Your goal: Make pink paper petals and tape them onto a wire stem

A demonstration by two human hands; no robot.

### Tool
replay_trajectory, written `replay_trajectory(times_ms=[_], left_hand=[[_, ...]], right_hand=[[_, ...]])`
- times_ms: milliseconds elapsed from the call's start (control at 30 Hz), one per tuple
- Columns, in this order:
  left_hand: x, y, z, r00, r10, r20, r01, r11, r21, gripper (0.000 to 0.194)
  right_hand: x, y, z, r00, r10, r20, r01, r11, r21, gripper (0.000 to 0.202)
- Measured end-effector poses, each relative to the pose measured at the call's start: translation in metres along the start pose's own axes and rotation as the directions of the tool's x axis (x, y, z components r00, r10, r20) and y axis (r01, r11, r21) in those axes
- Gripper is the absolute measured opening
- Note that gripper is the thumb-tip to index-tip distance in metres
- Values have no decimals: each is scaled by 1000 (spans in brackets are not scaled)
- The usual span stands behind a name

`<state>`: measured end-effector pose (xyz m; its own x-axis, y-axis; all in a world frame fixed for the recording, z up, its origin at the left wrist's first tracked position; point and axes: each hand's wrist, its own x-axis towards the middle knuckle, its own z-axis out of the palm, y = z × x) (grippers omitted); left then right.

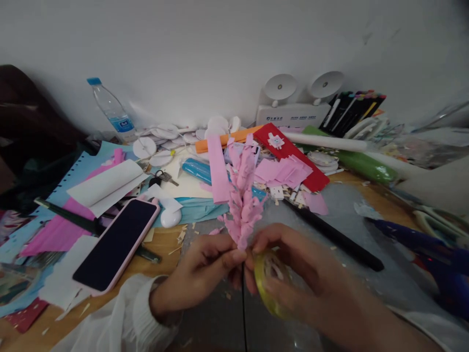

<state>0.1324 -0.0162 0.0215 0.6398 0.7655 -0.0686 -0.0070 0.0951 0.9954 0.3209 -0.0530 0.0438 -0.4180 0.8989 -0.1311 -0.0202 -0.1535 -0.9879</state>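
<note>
A pink paper flower spike [242, 200] stands upright in the middle, on a thin dark stem [244, 313] that runs down to the bottom edge. My left hand [205, 271] pinches the base of the spike between thumb and fingers. Close beside it on the right, my right hand [298, 274] grips a roll of yellow-green tape [263, 283], its fingertips near the top of the stem. The fingertips of my right hand are partly hidden behind the roll and the stem.
A phone [116, 244] lies at the left with papers and keys. Behind are a bottle [112, 107], pink paper squares [286, 170] and a twin-lamp unit [293, 115]. A black rod [333, 234] and a blue glue gun [428, 259] lie at the right.
</note>
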Motion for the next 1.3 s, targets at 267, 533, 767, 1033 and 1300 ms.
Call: replay_trajectory(times_ms=[267, 533, 767, 1033, 1300], left_hand=[[-6, -12, -2, 997, -75, 33, 81, 970, -230, 38], [-8, -21, 3, 995, -75, 61, 91, 934, -345, 39], [-1, -24, -6, 996, -13, 87, 42, 940, -338, 30], [-2, -24, -8, 999, -4, 51, 21, 939, -344, 27], [5, -30, -2, 995, -99, -17, 85, 916, -391, 29]], right_hand=[[1, 1, 7, 1000, 12, 15, -11, 997, -78, 9], [8, 6, 9, 999, 2, 52, -5, 999, 48, 5], [10, 7, 3, 999, 32, 34, -34, 997, 68, 19], [10, 12, 1, 995, 97, -15, -95, 993, 69, 23], [12, 12, 4, 997, 67, 35, -72, 985, 154, 13]])
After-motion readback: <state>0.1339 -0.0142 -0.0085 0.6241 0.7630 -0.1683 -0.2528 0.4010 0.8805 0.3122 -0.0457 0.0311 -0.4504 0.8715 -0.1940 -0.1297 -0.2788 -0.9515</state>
